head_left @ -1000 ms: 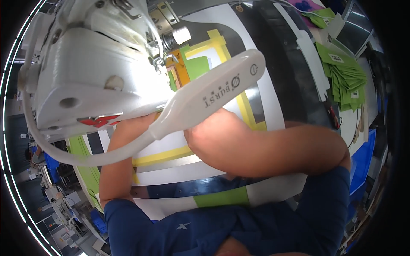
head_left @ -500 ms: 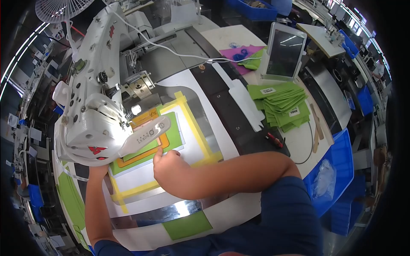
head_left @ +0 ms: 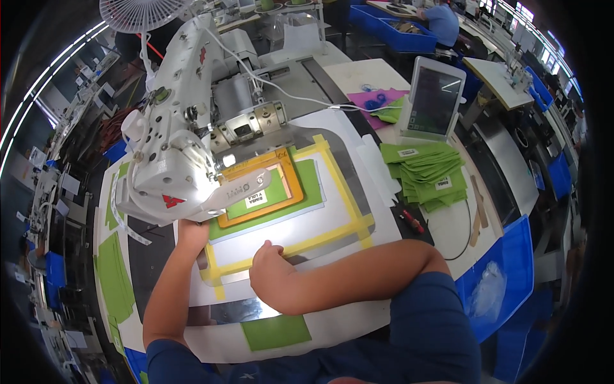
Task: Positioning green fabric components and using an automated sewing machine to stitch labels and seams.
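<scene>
A white sewing machine head [head_left: 167,176] stands over an orange frame [head_left: 295,192]. Inside the frame lies a green fabric piece [head_left: 276,192] with a small white label [head_left: 256,200]. Both rest on a white sheet edged with yellow tape [head_left: 300,238]. My left hand [head_left: 194,235] reaches to the near side of the machine head, by the frame's left corner; its fingers are hidden there. Over the sheet's near taped edge, apart from the orange frame, is my right hand [head_left: 272,275], fingers curled in, thumb raised, nothing seen in it.
Stacked green labelled pieces [head_left: 425,173] lie at the right, near a tablet-like screen [head_left: 436,99] and a red-handled tool [head_left: 410,219]. A blue bin [head_left: 505,256] with clear plastic stands right. Another green piece [head_left: 276,331] lies near me. A person in blue [head_left: 440,24] sits far back.
The view has shifted. The orange frame and taped sheet have slid away from me, showing the white label. My right hand, formerly by the orange frame, is now apart from it, nearer to me.
</scene>
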Tool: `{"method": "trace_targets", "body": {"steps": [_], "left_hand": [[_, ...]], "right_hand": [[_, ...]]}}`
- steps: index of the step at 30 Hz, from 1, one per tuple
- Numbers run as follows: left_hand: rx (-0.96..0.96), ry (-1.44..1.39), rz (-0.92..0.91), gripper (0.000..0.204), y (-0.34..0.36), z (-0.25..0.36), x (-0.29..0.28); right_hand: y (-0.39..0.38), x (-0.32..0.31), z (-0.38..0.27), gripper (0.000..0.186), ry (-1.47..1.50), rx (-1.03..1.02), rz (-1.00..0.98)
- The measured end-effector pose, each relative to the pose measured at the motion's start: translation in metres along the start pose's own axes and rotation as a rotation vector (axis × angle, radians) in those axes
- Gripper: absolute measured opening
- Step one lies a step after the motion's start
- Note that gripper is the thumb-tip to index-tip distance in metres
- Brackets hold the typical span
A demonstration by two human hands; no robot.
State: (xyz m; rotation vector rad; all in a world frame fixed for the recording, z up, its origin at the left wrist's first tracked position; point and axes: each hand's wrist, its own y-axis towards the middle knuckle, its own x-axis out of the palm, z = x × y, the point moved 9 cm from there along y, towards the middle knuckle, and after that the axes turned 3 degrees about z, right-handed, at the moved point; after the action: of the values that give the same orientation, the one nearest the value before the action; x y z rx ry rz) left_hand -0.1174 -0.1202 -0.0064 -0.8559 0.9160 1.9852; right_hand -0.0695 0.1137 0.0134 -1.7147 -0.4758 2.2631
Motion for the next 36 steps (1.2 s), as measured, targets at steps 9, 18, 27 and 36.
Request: {"method": "trace_targets", "body": {"steps": [9,18,27,36], "left_hand": [[-0.328,0.275,-0.158,0.026,-0.054,-0.012,-0.117],[-0.288,0.176,0.052,0.024,-0.121,-0.053,-0.137],[-0.266,0.232,-0.027,0.018,-0.123,-0.04,-0.124],[-0.653,0.018,0.32,0.024,-0.262,-0.091,-0.345]], "right_hand": [[-0.002,0.002,0.002,0.055,0.007,0.128,0.108],[0.005,0.003,0.003,0.05,-0.04,0.164,0.035],[0.007,0.012,0.002,0.042,0.079,0.197,0.176],[0.002,0.011,0.018,0.052,0.269,0.269,0.146]]}}
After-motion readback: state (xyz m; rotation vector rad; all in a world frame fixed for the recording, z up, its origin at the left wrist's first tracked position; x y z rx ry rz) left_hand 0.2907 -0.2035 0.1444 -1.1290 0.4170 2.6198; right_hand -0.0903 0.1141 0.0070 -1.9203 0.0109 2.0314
